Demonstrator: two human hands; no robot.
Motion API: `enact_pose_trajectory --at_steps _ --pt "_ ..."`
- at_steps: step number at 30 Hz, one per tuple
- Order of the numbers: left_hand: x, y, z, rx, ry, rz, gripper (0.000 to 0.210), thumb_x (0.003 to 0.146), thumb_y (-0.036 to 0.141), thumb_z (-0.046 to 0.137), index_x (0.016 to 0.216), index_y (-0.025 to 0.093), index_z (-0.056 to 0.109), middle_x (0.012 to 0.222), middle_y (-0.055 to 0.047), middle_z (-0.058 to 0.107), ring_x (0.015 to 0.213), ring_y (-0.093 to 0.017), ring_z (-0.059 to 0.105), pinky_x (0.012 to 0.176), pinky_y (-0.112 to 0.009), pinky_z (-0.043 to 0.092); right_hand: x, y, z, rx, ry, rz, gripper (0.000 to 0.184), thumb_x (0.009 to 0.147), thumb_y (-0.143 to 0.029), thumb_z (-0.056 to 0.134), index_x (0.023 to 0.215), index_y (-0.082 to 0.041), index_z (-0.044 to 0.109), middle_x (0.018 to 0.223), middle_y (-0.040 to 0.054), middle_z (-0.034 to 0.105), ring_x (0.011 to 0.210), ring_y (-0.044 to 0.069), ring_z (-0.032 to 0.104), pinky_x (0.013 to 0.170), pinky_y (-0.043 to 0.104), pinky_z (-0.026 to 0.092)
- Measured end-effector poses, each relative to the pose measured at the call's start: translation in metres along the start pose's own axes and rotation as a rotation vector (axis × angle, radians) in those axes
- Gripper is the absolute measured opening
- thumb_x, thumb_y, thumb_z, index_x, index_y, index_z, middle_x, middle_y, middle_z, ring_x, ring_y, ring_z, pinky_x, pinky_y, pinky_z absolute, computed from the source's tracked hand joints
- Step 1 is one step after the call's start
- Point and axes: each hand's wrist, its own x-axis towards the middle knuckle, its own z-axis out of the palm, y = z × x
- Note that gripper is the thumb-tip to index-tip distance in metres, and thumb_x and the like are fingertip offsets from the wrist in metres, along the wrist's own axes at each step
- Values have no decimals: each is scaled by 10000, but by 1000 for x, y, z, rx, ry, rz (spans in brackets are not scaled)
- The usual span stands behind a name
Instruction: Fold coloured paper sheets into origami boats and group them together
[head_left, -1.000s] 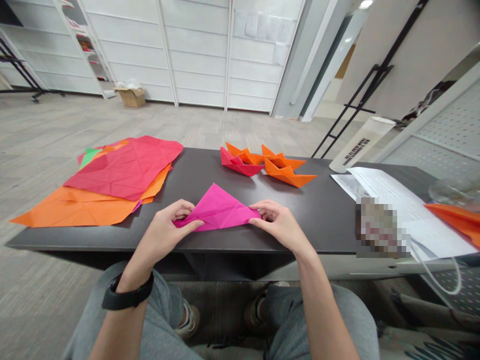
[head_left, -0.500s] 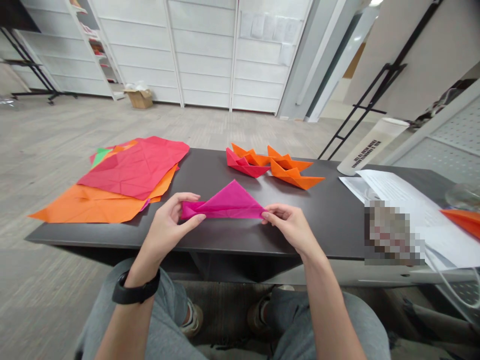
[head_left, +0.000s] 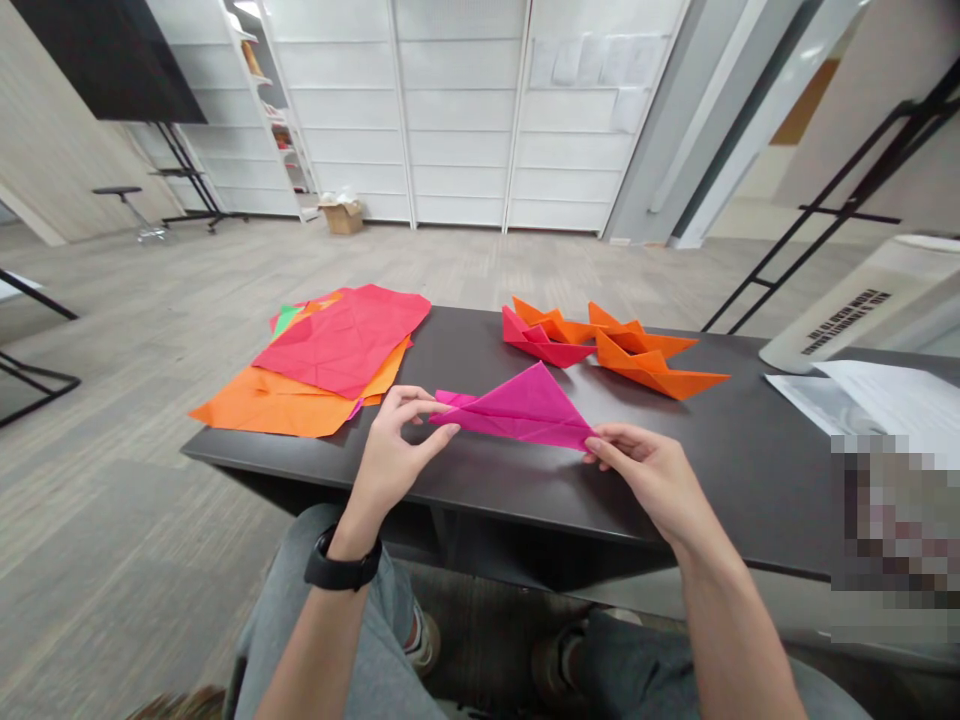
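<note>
Left hand (head_left: pixel 394 450) touching, grip unclear, right hand (head_left: pixel 651 474) pinched a folded magenta paper triangle (head_left: pixel 525 408). Open flat dark tabletop (head_left: pixel 510 482) reached the near edge.

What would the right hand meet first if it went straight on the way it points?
The magenta, triangular folded paper, whose right corner the right hand pinches. Farther along that line, the left hand seems next, though depth is unclear.

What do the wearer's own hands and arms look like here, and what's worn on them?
The left hand and right hand are ungloved. Both forearms show no sleeves. A wide black band circles the left wrist; the right wrist is bare.
</note>
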Motion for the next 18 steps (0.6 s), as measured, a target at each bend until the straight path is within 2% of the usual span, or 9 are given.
enact_pose_trajectory --at_steps 4,7,9,12,15,18 --pt "0 -2 -1 -72 -21 -52 100 835 320 747 835 221 732 1098 -60 583 1093 -209 600 918 -318 477 0 0 0 -5 -13 -13 427 644 -564 853 783 -173 753 664 59 709 632 187 631 587 288 475" --pt "0 -1 -3 -225 -111 -152 148 844 343 726 830 199 696 1215 -88 614 1180 -235 595 968 -327 472 0 0 0 -16 -10 -19 440 640 -581 848 782 -175 755 659 62 706 632 196 636 582 296 481" --pt "0 2 -3 -310 -162 -249 192 849 377 712 841 187 679 1088 -83 682 1054 -223 651 906 -320 502 0 0 1 -28 -11 -18 463 638 -602 841 793 -174 758 656 67 706 628 205 641 576 304 485" --pt "1 7 -2 -349 -113 -336 255 816 419 731 828 172 668 825 -37 689 808 -186 663 771 -297 526 0 -1 1 -44 -25 -17 494 633 -626 832 812 -171 763 644 71 706 613 211 645 568 311 485" --pt "2 8 1 -392 -41 -336 246 778 379 765 836 169 651 828 -32 701 772 -169 668 748 -285 535 -1 -1 1 -46 -46 -12 483 629 -613 839 805 -170 761 625 61 700 594 203 642 562 303 474" --pt "2 6 2 -472 -20 -336 324 748 317 796 969 189 597 797 -5 712 726 -153 686 727 -274 542 -1 -2 1 -26 -64 7 454 621 -577 858 793 -169 757 605 47 688 576 194 638 566 300 473"
